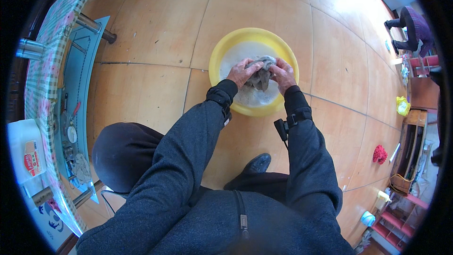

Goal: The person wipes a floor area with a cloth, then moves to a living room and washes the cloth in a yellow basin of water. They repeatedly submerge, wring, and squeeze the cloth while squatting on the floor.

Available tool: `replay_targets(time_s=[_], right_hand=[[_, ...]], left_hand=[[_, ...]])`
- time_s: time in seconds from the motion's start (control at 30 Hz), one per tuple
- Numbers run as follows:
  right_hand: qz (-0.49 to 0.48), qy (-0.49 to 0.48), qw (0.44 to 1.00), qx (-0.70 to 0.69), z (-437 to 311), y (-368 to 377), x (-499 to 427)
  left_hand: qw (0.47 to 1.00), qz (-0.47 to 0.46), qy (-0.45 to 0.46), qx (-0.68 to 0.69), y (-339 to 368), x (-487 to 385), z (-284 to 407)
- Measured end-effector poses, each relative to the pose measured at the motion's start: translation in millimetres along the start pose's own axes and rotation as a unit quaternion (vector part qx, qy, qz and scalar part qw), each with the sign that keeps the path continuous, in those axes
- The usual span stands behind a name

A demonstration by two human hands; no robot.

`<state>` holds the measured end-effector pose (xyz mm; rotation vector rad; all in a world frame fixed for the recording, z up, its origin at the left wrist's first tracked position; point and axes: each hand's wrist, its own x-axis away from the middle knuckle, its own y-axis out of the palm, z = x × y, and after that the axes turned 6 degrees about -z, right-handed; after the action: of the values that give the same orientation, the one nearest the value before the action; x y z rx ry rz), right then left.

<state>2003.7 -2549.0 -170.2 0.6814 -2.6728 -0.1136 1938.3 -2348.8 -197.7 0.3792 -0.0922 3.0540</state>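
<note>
A round yellow plastic basin stands on the tiled floor, holding cloudy water with foam. Above the water, my left hand and my right hand grip a wet grey cloth between them. The cloth is bunched at the top, and its lower end hangs towards the water. My left fingers press on its left side, my right fingers pinch its right side.
A table with a checked cloth and a lower shelf with tools is at left. A red bundle, a yellow bag and a small bucket lie right. Another person bends at the upper right.
</note>
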Motion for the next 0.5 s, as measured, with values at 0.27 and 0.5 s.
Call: replay_targets(time_s=[0.27, 0.5], right_hand=[[0.052, -0.012, 0.959, -0.279, -17.7, 38.2, -7.5], [0.14, -0.07, 0.987, 0.044, 5.5, 55.8, -25.5]], left_hand=[[0.989, 0.12, 0.073, 0.052, 25.3, 4.6, 34.4], [0.968, 0.235, 0.076, -0.046, 52.8, 2.3, 38.4]])
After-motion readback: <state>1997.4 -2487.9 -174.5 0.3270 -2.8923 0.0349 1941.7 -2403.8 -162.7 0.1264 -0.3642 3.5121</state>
